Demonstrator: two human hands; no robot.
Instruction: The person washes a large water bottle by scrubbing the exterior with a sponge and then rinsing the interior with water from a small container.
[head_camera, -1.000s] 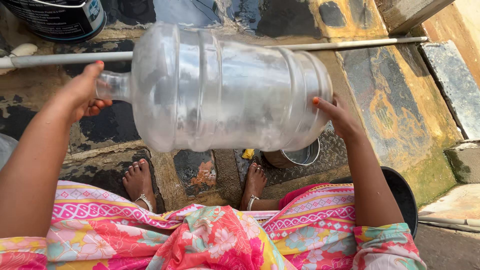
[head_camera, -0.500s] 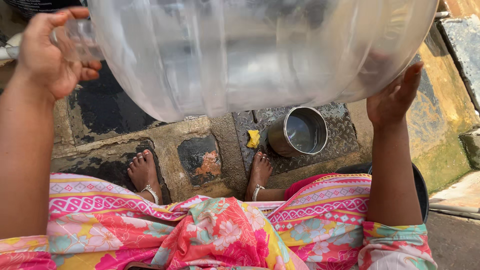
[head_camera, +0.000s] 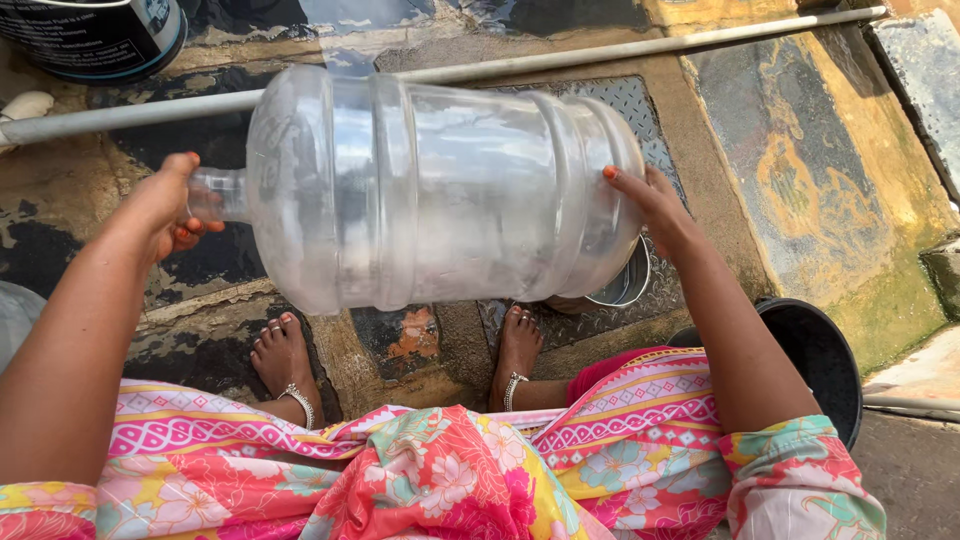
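A person holds a large clear plastic water jug (head_camera: 440, 190) on its side above a wet stone floor (head_camera: 820, 180), its narrow neck pointing left and its flat base to the right. The left hand (head_camera: 165, 205) has its fingers closed around the neck, covering the mouth, a grip that fits the only slim part of the jug. The right hand (head_camera: 650, 205) lies open and flat against the base, fingers spread, propping that wide end, which is too broad to grasp. Held between the two hands, the jug hangs level, clear of the ground, in front of the person's bright floral dress (head_camera: 450, 470). Below it, two bare feet (head_camera: 285, 360) stand on the dark, damp slabs, and a small steel pot (head_camera: 625, 285) sits just behind the jug's base, partly hidden. A long grey pipe (head_camera: 720, 40) runs across the far side, a black bucket (head_camera: 90, 35) stands far left, and a dark basin (head_camera: 825, 360) rests near right.
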